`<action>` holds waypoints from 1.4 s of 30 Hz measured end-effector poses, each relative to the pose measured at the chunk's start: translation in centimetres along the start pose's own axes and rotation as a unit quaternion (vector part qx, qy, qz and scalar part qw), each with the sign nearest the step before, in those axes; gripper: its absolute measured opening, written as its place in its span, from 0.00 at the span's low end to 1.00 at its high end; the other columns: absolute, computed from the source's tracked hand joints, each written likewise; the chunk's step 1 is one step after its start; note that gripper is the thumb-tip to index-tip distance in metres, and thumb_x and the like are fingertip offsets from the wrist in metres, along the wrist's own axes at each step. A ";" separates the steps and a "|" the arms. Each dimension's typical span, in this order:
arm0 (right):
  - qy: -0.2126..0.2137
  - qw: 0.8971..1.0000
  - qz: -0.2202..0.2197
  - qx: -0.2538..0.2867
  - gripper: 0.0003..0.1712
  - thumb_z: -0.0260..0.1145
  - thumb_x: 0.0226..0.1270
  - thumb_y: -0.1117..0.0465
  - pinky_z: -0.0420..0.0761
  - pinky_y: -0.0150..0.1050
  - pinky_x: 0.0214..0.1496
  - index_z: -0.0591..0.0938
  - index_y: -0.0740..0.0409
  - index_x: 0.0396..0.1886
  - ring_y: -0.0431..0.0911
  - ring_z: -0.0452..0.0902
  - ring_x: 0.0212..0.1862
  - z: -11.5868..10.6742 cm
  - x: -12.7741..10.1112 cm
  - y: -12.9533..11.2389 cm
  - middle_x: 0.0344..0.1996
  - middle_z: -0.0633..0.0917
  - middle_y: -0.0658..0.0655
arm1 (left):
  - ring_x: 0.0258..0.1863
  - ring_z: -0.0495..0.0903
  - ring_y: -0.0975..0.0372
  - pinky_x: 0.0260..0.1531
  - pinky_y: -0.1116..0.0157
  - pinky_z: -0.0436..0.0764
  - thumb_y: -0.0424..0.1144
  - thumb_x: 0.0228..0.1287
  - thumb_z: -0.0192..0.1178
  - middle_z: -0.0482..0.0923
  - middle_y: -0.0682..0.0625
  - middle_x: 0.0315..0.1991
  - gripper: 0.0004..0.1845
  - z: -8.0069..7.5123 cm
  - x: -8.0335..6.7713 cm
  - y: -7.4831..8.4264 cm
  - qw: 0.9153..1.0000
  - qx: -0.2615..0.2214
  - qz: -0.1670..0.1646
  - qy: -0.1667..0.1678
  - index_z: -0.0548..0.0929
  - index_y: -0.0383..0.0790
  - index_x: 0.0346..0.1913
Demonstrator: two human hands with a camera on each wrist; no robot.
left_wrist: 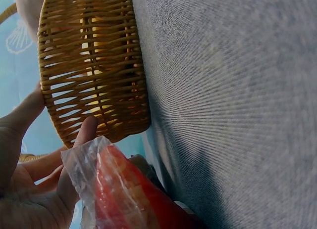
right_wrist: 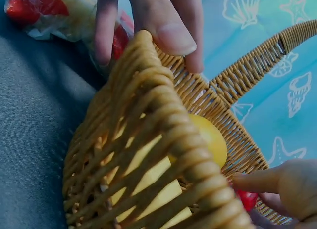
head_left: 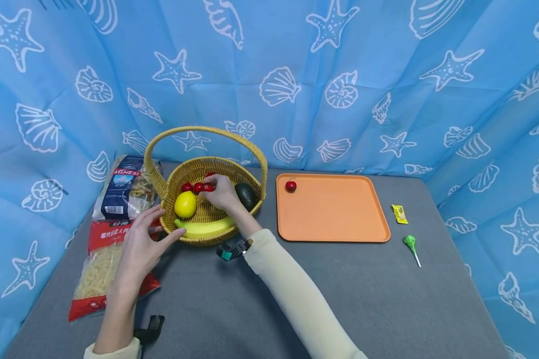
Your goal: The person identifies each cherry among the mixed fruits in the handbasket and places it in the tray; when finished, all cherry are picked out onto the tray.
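The yellow wicker basket stands at the back left of the table with its handle upright. My left hand holds its left rim, thumb over the edge and fingers along the outer wall. Inside the basket, my right hand pinches a red cherry, which its fingers partly cover. More red cherries lie beside it. A lemon, a banana and a dark green avocado also lie in the basket. One cherry sits on the orange tray.
Left of the basket lie a dark blue pasta bag and a red and clear pasta bag, close to my left forearm. Right of the tray are a yellow wrapped candy and a green lollipop. A blue curtain hangs behind the table.
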State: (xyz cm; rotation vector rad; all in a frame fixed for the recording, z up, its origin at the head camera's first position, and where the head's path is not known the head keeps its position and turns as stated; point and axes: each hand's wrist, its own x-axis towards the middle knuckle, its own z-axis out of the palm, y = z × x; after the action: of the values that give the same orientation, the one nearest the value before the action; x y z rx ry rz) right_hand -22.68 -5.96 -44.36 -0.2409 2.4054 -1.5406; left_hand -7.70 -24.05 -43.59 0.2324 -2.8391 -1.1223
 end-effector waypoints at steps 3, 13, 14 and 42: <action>0.006 0.999 -0.015 0.043 0.16 0.71 0.77 0.66 0.91 0.52 0.61 0.85 0.62 0.61 0.59 0.90 0.56 -0.1 -0.5 -0.2 0.60 0.86 0.64 | 0.63 0.83 0.40 0.67 0.38 0.83 0.60 0.71 0.72 0.65 0.34 0.82 0.45 -0.1 0.0 -0.1 1.000 0.000 0.001 0.000 0.71 0.36 0.80; -0.049 0.992 -0.082 0.080 0.21 0.69 0.79 0.62 0.91 0.47 0.45 0.83 0.58 0.68 0.65 0.89 0.42 -3.7 -5.0 -0.6 0.65 0.85 0.64 | 0.63 0.83 0.39 0.66 0.37 0.83 0.61 0.71 0.71 0.65 0.33 0.82 0.46 -0.1 -0.1 -0.1 1.000 -0.005 0.009 -0.004 0.70 0.36 0.81; -0.054 0.991 -0.090 0.079 0.21 0.69 0.79 0.62 0.89 0.44 0.41 0.84 0.57 0.68 0.61 0.88 0.38 -4.3 -5.6 -0.4 0.64 0.87 0.63 | 0.63 0.83 0.39 0.66 0.37 0.83 0.61 0.71 0.71 0.65 0.33 0.82 0.46 -0.1 -0.1 -0.1 1.000 -0.006 0.010 -0.004 0.70 0.36 0.81; 0.066 0.971 -0.212 0.092 0.23 0.70 0.71 0.77 0.89 0.28 0.59 0.81 0.74 0.64 0.38 0.87 0.56 -19.5 -12.3 10.7 0.62 0.82 0.71 | 0.64 0.82 0.39 0.67 0.38 0.83 0.57 0.72 0.72 0.63 0.34 0.83 0.45 -0.1 0.0 0.2 1.000 -0.010 -0.006 -0.008 0.70 0.35 0.81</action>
State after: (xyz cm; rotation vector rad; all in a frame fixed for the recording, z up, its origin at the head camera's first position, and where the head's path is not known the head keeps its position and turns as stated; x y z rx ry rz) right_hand -17.08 18.90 -44.66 -0.6695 2.3950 -2.0079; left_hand -7.73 -23.97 -43.41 0.2408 -2.8429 -1.1592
